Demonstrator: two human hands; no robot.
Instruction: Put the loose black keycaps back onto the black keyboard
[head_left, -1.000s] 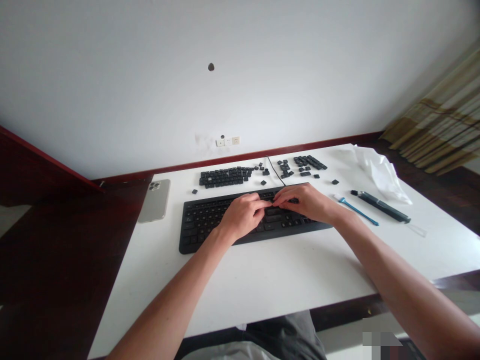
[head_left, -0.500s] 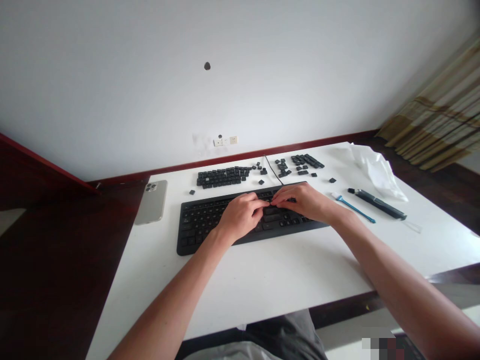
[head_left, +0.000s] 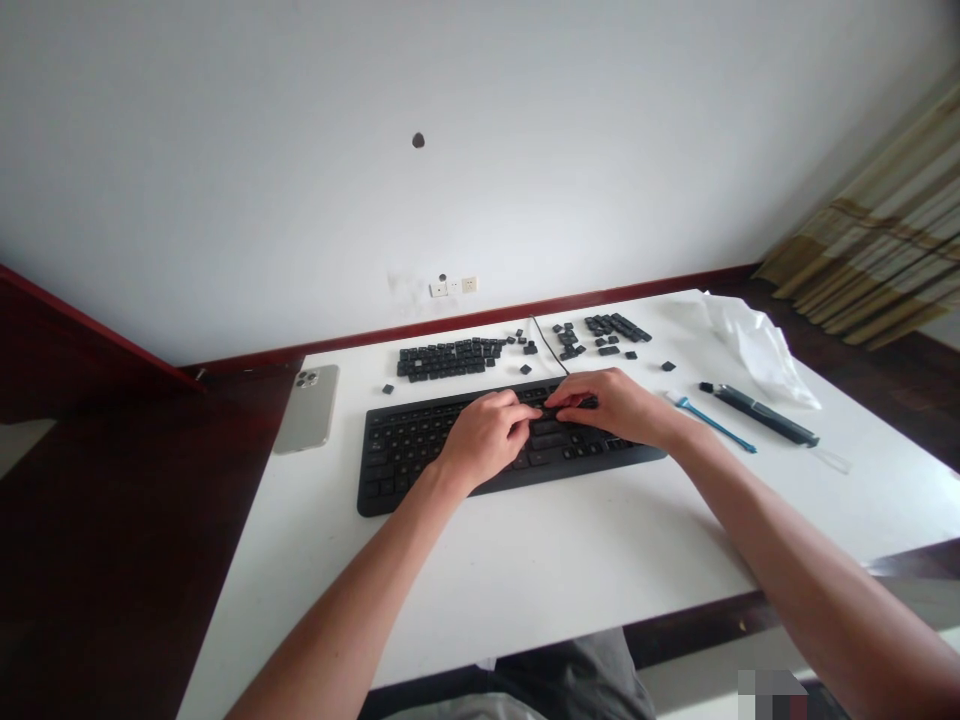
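Note:
A black computer keyboard point(head_left: 405, 455) lies on the white table, with both hands over its right-middle part. My left hand point(head_left: 487, 430) has its index finger pointing to the right onto the keys, the thumb close beneath it and the other fingers curled. Anything small at its fingertips is hidden. Facing it, my right hand point(head_left: 611, 405) arches over the keys, thumb and index finger slightly apart and touching the keyboard near the left fingertip. Behind the keyboard, loose black keycaps point(head_left: 450, 358) lie in rows, and another group of keycaps point(head_left: 619, 327) is further right.
At the left lies a phone point(head_left: 309, 415), camera side up. Right of the keyboard are a blue-handled brush point(head_left: 716, 422), a long dark tool point(head_left: 765, 412) and a crumpled white bag point(head_left: 757, 345). A cable point(head_left: 550, 345) runs back from the keyboard towards the wall point(head_left: 300, 200).
The view has shifted slightly. My right thumb and index finger look a little further apart at the keys. My left hand stays in about the same place on the keyboard.

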